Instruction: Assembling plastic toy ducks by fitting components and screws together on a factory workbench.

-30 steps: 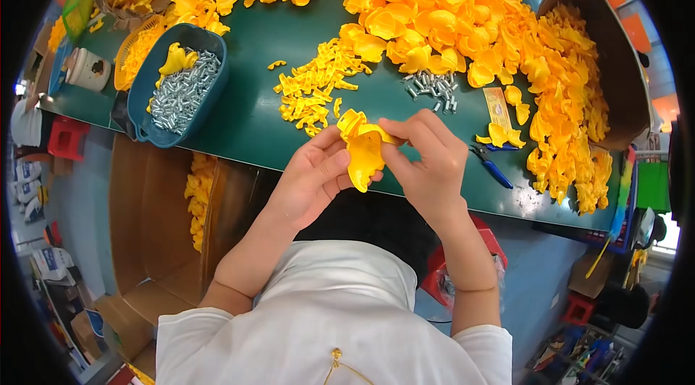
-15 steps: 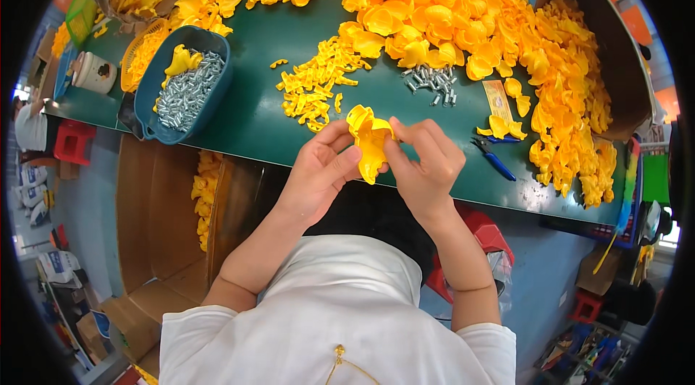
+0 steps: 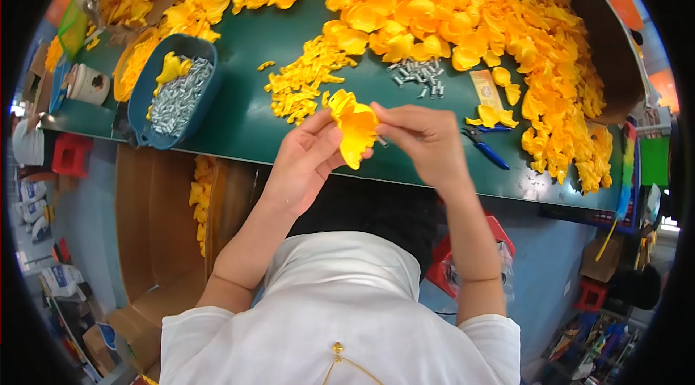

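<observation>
Green worktable [image 3: 239,99] spans the view, edges bent by the fisheye, most of its far side buried. Covering it is a heap of yellow plastic shells [image 3: 427,16], cut off at the top; bottom layers hidden. Below the table at left, a cardboard box [image 3: 156,218] with more yellow pieces, mostly blocked by its own flap. Second cardboard box [image 3: 619,45] tipped at upper right, yellow parts at its mouth, depth not visible. Blue basin [image 3: 200,108] on the left of the table holds metal pins plus a few yellow pieces; its floor is covered. Left hand [image 3: 304,161] grips one yellow shell [image 3: 357,128] between thumb and fingers, hollow side showing, held up over the table's near edge; some fingertips are behind it. Right hand [image 3: 423,140] is pinched, thumb to forefinger, at the shell's right rim; can't tell whether anything sits in the pinch. Blue-handled pliers [image 3: 492,153] lie right of that hand, head partly hidden by yellow pieces. Small card [image 3: 486,90] just above, print too small to read. Small yellow parts [image 3: 300,81] piled mid-table, individual shapes blur together. Loose metal pins [image 3: 420,75] to their right.
</observation>
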The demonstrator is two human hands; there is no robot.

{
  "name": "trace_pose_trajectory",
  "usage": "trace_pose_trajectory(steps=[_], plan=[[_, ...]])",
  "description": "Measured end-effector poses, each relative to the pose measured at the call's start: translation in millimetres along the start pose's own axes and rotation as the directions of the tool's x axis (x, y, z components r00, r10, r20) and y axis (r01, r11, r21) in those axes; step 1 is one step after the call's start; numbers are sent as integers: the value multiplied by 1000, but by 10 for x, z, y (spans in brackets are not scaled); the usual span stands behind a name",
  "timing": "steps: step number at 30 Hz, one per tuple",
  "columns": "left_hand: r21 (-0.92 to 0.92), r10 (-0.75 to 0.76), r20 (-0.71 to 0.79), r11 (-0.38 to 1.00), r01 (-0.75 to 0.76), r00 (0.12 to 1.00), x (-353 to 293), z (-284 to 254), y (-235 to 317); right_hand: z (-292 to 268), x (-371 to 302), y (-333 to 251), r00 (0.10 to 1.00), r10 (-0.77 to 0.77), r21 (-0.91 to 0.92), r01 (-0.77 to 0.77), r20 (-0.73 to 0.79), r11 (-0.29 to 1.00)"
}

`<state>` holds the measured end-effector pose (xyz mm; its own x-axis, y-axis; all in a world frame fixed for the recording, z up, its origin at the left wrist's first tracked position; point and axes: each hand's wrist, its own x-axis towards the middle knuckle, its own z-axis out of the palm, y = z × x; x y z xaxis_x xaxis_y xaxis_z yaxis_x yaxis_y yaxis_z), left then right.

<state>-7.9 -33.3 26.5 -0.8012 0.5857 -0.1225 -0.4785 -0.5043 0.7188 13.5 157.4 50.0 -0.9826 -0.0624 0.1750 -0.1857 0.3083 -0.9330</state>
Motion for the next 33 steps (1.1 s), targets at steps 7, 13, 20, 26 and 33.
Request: trace_pose_trajectory(steps=[7, 13, 20, 26, 33], plan=[[-1, -93, 31, 996, 93, 995, -60, 24, -178, -190, -130, 94, 996, -60, 107, 52, 67, 993], [-226, -524, 528, 671, 706, 668, 136, -57, -489, -544, -158, 33, 921, -23, -57, 49, 389, 997], [-337, -410, 383, 772, 539, 828, 130, 121, -415, -1753, 385, 429, 813, -5, -670, -477, -582, 569], [-433, -387, 335, 746, 506, 859, 168, 39, -335, -2448, 799, 1025, 935, -71, -933, -353, -348, -70], [-414, -342, 318, 789, 453, 885, 209, 29, -278, -2499, 645, 1022, 968, -168, -970, -154, -186, 187]])
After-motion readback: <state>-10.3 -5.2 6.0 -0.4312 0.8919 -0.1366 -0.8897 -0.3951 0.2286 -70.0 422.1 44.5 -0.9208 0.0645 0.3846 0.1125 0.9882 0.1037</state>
